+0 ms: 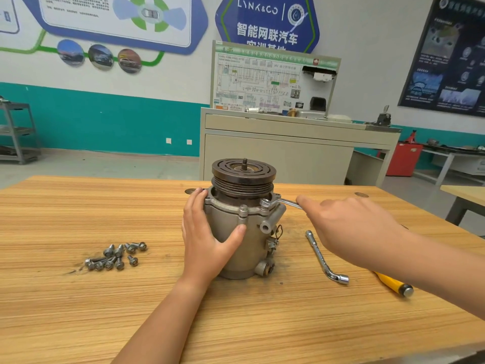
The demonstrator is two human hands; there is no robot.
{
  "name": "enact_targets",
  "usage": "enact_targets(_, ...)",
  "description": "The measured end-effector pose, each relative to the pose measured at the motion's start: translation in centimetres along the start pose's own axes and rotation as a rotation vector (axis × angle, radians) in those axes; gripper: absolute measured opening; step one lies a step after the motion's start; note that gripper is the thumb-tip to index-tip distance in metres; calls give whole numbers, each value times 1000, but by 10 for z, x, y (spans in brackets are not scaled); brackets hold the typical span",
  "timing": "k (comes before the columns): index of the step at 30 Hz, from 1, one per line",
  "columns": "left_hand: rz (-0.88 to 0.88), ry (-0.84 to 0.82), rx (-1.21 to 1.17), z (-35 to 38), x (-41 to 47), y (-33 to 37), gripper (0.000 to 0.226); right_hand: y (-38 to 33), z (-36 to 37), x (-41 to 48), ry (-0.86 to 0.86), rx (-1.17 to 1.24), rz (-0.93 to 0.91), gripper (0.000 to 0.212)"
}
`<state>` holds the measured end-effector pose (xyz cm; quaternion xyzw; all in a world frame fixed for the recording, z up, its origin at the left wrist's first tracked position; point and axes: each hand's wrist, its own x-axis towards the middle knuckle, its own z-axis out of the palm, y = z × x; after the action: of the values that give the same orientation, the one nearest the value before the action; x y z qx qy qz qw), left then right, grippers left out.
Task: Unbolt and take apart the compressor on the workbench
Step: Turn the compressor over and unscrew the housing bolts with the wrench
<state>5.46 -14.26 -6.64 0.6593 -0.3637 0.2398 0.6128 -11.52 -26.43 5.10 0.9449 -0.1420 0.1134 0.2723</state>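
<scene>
Wooden workbench (236,324), compressor (236,248) upright at centre frame, pulley (244,170) on top. Left hand (207,232) wraps its body, thumb across the front. Right hand (346,227) holds the wrench (280,203) set on the top flange, thumb along the handle, other fingers hidden. Loose bolts (115,256) lower left.

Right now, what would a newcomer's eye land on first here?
The compressor stands upright mid-bench, dark pulley on top. The left hand grips its body, and the right hand holds a wrench set on the flange at its right. Left of it lies a pile of loose bolts; to its right lie an L-shaped socket wrench and a yellow-handled tool.
</scene>
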Motion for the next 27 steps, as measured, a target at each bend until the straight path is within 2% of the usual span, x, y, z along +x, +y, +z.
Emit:
enact_targets(8,9,10,25,0,0,1,79,-20,-25,0,-132,-208,-85,55)
enact_targets(15,15,8,40,0,1,0,80,11,-5,6,-64,-5,-129,45)
enact_targets(20,28,3,49,0,1,-2,80,28,16,41,-18,-134,-130,41)
enact_targets(22,33,10,51,1,2,-3,79,27,23,56,83,-148,-179,37)
enact_targets(25,38,16,61,1,2,-4,80,28,38,74,402,-86,-249,32)
enact_targets(27,46,15,73,0,4,-4,80,22,44,82,461,-59,-251,34)
